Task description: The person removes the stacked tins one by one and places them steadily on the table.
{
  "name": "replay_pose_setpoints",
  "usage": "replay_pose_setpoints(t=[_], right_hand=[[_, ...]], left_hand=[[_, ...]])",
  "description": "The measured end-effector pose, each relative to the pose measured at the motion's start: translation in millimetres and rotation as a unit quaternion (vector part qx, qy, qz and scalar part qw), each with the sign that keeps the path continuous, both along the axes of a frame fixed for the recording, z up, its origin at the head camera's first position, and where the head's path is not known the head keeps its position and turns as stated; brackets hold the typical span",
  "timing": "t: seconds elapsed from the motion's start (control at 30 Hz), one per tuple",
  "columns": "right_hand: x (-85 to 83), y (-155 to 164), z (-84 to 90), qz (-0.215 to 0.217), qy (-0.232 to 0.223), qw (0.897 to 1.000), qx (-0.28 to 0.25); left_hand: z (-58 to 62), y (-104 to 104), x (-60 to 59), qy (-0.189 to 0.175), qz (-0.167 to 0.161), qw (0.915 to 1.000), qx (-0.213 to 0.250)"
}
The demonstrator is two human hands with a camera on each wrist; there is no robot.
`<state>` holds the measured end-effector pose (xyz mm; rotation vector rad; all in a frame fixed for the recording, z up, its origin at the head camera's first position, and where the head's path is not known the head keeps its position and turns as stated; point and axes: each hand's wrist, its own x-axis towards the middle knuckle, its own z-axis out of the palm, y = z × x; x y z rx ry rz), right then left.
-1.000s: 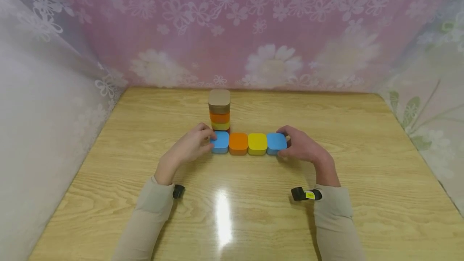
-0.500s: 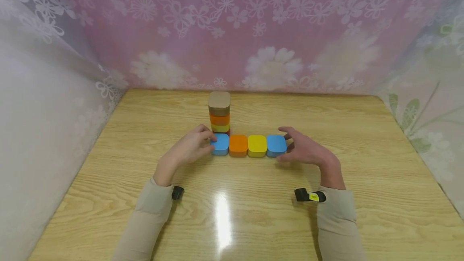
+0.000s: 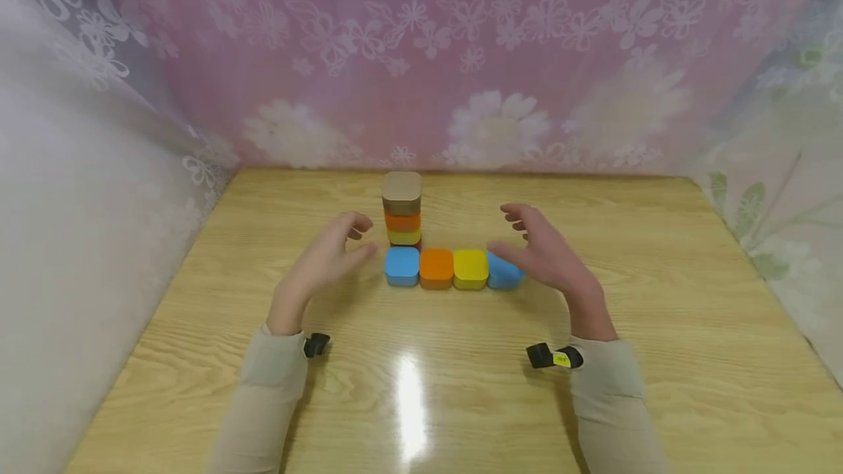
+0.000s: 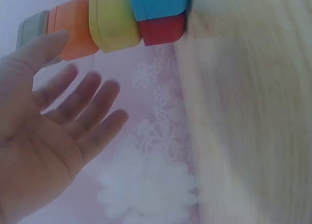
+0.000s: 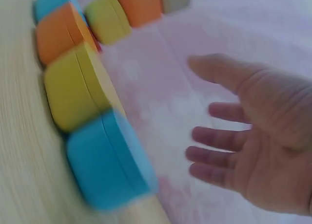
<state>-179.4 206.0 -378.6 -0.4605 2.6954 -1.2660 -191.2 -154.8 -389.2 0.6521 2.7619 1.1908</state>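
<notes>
A row of rounded square boxes lies on the table: a blue box (image 3: 402,266) at the left, an orange box (image 3: 436,268), a yellow box (image 3: 470,268) and another blue box (image 5: 109,160) at the right end. Behind the left blue box rises a stack with a red box (image 4: 162,29) at the bottom, then yellow, orange and a tan box (image 3: 402,192) on top. My left hand (image 3: 329,254) is left of the stack, fingers relaxed, holding nothing. My right hand (image 3: 543,251) hovers at the row's right end, partly covering the right blue box in the head view, and holds nothing.
The wooden table (image 3: 461,371) reaches back to a pink floral curtain (image 3: 421,57). White floral cloth (image 3: 79,203) hangs at the left, and more patterned cloth (image 3: 777,189) at the right. Each wrist wears a black camera.
Both hands have let go of the end blue boxes. The left hand has drawn back to the left; the right hand has moved up and away. The boxes keep their arrangement.
</notes>
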Motion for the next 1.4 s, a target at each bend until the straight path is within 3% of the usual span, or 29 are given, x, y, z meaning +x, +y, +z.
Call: replay_pose_setpoints(t=[0.13, 0.33, 0.53, 0.77, 1.1, 1.4], right_hand=[[-8.4, -32, 10.0, 0.032, 0.041, 0.998, -0.029], [-22.4, -81, 18.9, 0.082, 0.106, 0.991, -0.025], [-33.4, -106, 26.6, 0.085, 0.155, 0.984, -0.026], [-38.1, -113, 30.9, 0.088, 0.170, 0.981, -0.011], [-39.5, -115, 29.8, 0.079, 0.163, 0.983, -0.024], [-38.0, -115, 26.7, 0.055, 0.125, 0.987, -0.083]], left_hand=[[2.3, 7, -8.4, 0.008, 0.015, 0.9990, 0.040], [-0.6, 22, -23.1, -0.001, 0.004, 0.9950, 0.100], [-2.3, 27, -29.4, -0.003, -0.015, 0.9890, 0.147], [-1.6, 33, -35.1, -0.003, -0.029, 0.9891, 0.144], [-4.1, 34, -35.3, -0.033, -0.023, 0.9869, 0.156], [-6.3, 35, -34.2, -0.027, -0.029, 0.9880, 0.150]])
